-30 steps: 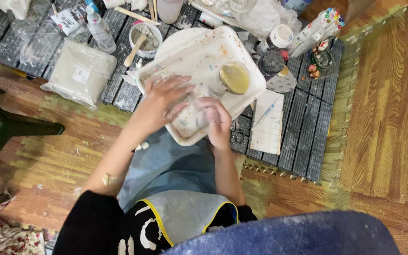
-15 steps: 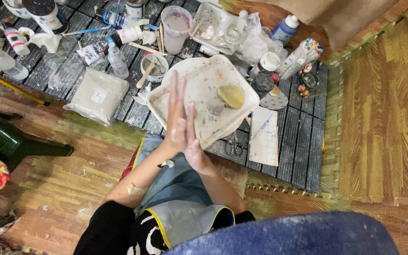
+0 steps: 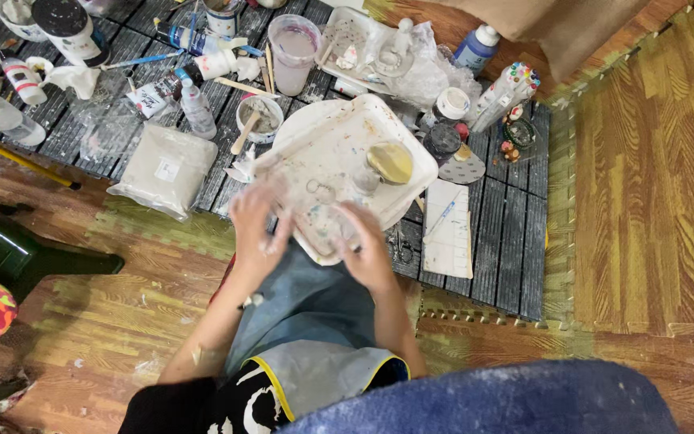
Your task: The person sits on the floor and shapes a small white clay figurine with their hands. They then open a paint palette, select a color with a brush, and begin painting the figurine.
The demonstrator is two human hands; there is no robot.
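Note:
My left hand (image 3: 255, 221) and my right hand (image 3: 369, 245) hover a little apart over the near corner of a white, paint-smeared tray (image 3: 327, 141). Both are dusted white, with fingers spread and blurred by motion. I see nothing held in either one. On the tray, past my right hand, lie a round yellow sponge (image 3: 389, 162) and a small clear cup (image 3: 365, 182). My lap, in a grey-blue apron (image 3: 307, 321), is right below the tray.
Left of the tray lie a bag of white material (image 3: 158, 169) and a small bowl with a stick (image 3: 260, 116). A plastic cup (image 3: 293, 52), bottles and a marker set (image 3: 508, 88) stand behind. To the right are paper with a blue pen (image 3: 447, 229) and scissors (image 3: 400, 245). A green chair (image 3: 10, 249) stands far left.
One second ago both hands pressed down on the tray. Half a second ago the palms were pressed together upright. Now they have parted and lowered over the tray's near corner.

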